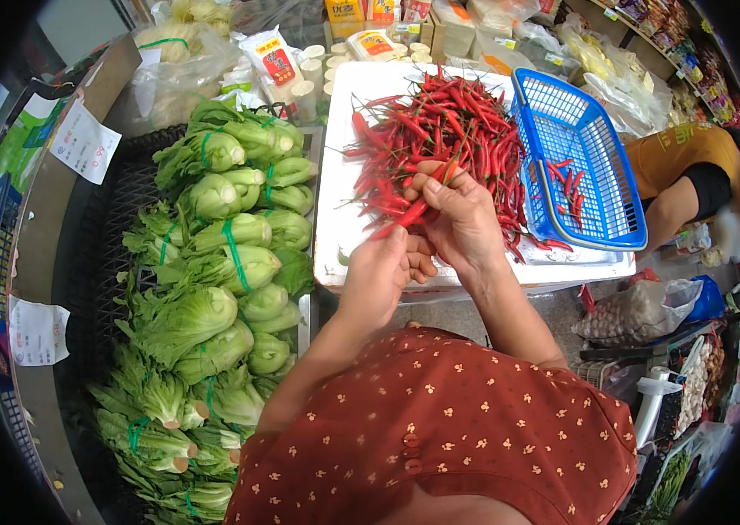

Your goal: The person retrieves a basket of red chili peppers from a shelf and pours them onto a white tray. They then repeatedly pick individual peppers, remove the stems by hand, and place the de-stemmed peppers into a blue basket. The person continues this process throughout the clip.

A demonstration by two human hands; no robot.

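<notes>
Several red chili peppers (pixel 414 213) are held between my two hands, in front of a large pile of red chilies (pixel 452 118) with green stems. My right hand (pixel 465 226) grips them between thumb and fingers, with one orange-red chili by the thumb. The thumb and index finger of my left hand (pixel 379 269) pinch a chili at its lower end. The pile lies on a white foam box (pixel 341 216). At its right side rests a blue plastic basket (pixel 534 197) with a few red chilies (pixel 569 184) inside. Some loose chilies lie beside the basket.
Bundled leafy mustard greens (pixel 225 262) tied with green bands fill the black-lined rack on the left. Price signs (pixel 85 141) hang on its board. Packaged noodles (pixel 274 62) stand behind the box. A person (pixel 685 164) sits at right, above a bag of garlic (pixel 632 308).
</notes>
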